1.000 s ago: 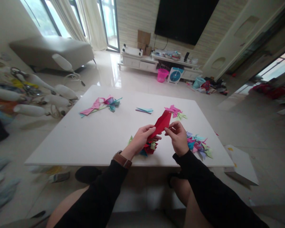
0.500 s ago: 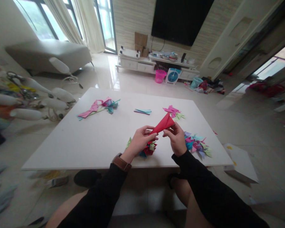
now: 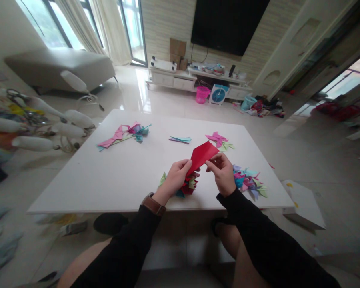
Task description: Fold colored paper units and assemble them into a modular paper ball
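A partly folded sheet of red paper (image 3: 202, 157) is held up over the white table (image 3: 114, 182) between my two hands. My left hand (image 3: 177, 175) pinches its lower left end, thumb on top. At the right side, the fingertips of my right hand (image 3: 222, 171) are closed on its edge. Beneath the left hand lies a small pile of folded paper pieces (image 3: 189, 187) in red, green and blue, partly hidden by that hand. Just right of my right hand sits a bigger heap of colourful folded paper pieces (image 3: 249, 182).
Pink and green folded paper (image 3: 219, 140) lies beyond my right hand. A few narrow folded strips (image 3: 180, 139) rest mid-table. More pink and teal folded paper (image 3: 124, 134) is at the far left. A white box (image 3: 304, 204) stands on the floor to the right.
The red paper has turned and opened from a narrow cone shape into a wider, flatter face. Both hands stay in nearly the same place.
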Demonstrator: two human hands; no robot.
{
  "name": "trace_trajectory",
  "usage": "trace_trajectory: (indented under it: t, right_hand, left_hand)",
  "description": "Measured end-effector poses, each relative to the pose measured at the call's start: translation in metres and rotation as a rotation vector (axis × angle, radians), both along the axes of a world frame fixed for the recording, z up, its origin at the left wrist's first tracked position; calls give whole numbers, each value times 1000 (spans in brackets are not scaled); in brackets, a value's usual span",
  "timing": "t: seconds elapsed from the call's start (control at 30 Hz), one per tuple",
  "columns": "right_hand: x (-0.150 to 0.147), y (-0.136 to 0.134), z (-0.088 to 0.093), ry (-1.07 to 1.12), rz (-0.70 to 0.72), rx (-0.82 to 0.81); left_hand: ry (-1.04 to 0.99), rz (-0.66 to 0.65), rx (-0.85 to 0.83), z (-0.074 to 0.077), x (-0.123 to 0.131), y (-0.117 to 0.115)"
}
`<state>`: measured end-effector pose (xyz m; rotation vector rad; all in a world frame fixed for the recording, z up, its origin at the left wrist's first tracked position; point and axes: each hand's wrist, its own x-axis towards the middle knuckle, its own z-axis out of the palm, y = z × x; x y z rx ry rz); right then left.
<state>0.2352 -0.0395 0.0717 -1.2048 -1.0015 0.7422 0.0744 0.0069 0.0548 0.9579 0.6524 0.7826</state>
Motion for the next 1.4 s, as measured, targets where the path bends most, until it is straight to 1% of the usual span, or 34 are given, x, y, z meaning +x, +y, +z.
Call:
trace_trajectory:
  t: [0.13, 0.2, 0.4, 0.53, 0.63, 0.8, 1.1, 1.27, 1.4]
  right_hand:
    - [0, -1, 1, -18, -9, -15]
    - [0, -1, 2, -25, -15, -15]
    - [0, -1, -1, -33, -3, -3]
    - [0, -1, -2, -37, 4, -8]
    - [-1, -1, -3, -41, 8, -17]
    - [-1, -2, -2, -38, 12, -21]
    - [0, -2, -3, -76, -20, -48]
    - [-1, -2, -1, -67, -11, -49]
    - [-1, -1, 0, -33, -10, -29]
  left_hand:
    - [-13, 34, -24, 0, 0, 0]
    - [-14, 29, -21, 1, -1, -1]
    - [0, -95, -41, 1, -2, -3]
    - [26, -121, 3, 1, -1, -6]
    - [31, -128, 6, 3, -1, -6]
    - [21, -127, 9, 6, -2, -6]
    - [23, -80, -56, 3, 2, -4]
    - [0, -93, -28, 2, 0, -6]
    - [50, -38, 31, -1, -1, -5]
